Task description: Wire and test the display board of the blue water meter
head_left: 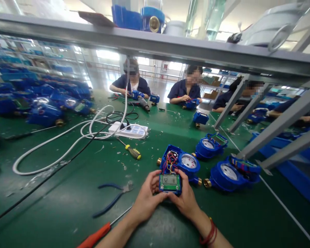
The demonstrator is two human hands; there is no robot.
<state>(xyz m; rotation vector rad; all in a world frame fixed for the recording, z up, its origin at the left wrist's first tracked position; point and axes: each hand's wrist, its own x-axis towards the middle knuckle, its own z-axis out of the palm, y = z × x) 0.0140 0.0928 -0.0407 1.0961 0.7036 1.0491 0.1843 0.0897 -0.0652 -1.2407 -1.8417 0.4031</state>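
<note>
Both of my hands hold a small display module [169, 183] with a green circuit board and a lit LCD. My left hand [149, 196] is closed on its left side, and my right hand [186, 196], with a red cord at the wrist, is closed on its right side. Coloured wires run from the module into the open housing of a blue water meter [189, 162] just beyond it. That meter has a round dial and brass ends, and lies on the green table [74, 206]. Two more opened water meters, a nearer one [226, 175] and a farther one [209, 146], lie to the right.
Left of my hands lie pliers [110, 203], a red-handled screwdriver [98, 235] and a yellow-black screwdriver [133, 151]. A white power strip [134, 130] sits among loose cables. Many blue meters [45, 106] are heaped at left. Co-workers sit opposite; a shelf [155, 43] crosses overhead, with slanted posts right.
</note>
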